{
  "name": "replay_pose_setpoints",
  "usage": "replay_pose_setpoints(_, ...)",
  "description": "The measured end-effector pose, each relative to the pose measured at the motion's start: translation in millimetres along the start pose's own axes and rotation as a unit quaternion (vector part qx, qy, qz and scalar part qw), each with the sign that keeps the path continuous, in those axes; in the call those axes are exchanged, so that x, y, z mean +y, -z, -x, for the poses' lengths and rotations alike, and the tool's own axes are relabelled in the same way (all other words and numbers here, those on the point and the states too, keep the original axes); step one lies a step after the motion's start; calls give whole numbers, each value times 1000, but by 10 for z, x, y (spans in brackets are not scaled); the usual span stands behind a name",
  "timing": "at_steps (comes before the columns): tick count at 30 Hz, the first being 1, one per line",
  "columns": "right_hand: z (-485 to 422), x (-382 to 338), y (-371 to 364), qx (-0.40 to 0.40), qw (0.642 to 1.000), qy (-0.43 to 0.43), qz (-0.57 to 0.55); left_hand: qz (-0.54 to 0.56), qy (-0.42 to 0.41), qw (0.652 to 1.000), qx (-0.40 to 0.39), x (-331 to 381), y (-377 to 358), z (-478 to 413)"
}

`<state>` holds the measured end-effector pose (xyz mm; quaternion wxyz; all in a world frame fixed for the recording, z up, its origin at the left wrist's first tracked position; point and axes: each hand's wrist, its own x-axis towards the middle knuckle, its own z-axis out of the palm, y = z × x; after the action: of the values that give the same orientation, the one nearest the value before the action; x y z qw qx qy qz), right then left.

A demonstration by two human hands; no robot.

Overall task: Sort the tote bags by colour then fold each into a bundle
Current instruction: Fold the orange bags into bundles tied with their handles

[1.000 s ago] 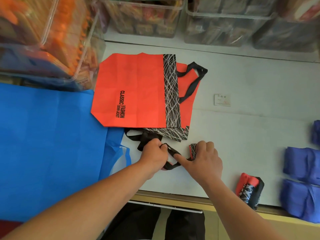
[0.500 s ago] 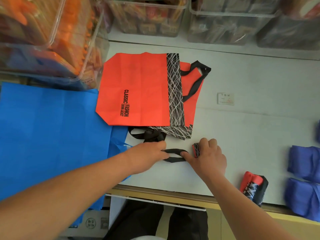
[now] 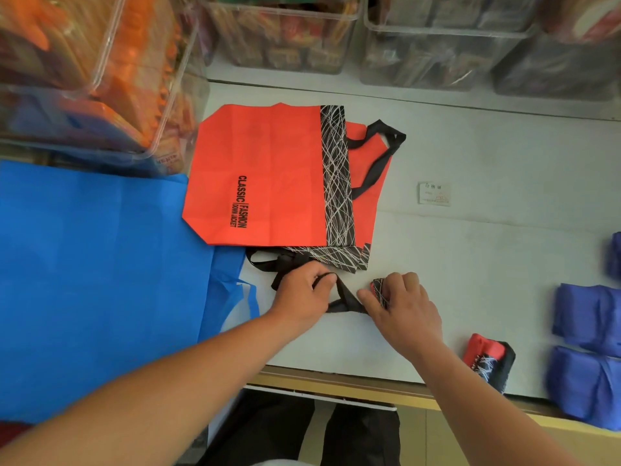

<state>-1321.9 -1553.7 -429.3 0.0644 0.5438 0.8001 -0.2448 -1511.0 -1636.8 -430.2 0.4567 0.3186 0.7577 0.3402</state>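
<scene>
My left hand (image 3: 301, 299), fingers curled round the black strap (image 3: 346, 308), had drawn it upward; right hand (image 3: 405, 309) gripped the bundle (image 3: 380, 290) (red-and-black) on the white counter (image 3: 487, 264); clear bins (image 3: 437, 52) behind.

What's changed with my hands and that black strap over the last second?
The left hand still grips the black strap; pulled flat between the hands half a second ago, it now spreads into an open loop. The right hand keeps holding the small folded bundle. The flat red bag and finished red bundle stayed put.
</scene>
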Motion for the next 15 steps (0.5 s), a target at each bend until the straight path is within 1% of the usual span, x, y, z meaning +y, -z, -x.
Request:
replay_pose_setpoints(3,29,-55,-6,16,999,-9,41,-13,105,992,63,-70,-174,53)
replay_pose_setpoints(6,37,-142,-55,48,996,-23,78,4,160,983,85,-74,-252,62)
replay_pose_setpoints(9,32,-157,-67,65,995,-23,72,-17,180,980,78,-30,-286,48)
replay_pose_setpoints(11,37,-140,-55,63,996,-20,62,-22,182,981,65,12,-280,32)
replay_pose_setpoints(15,38,-107,-93,67,994,-4,85,19,166,985,35,76,-215,98)
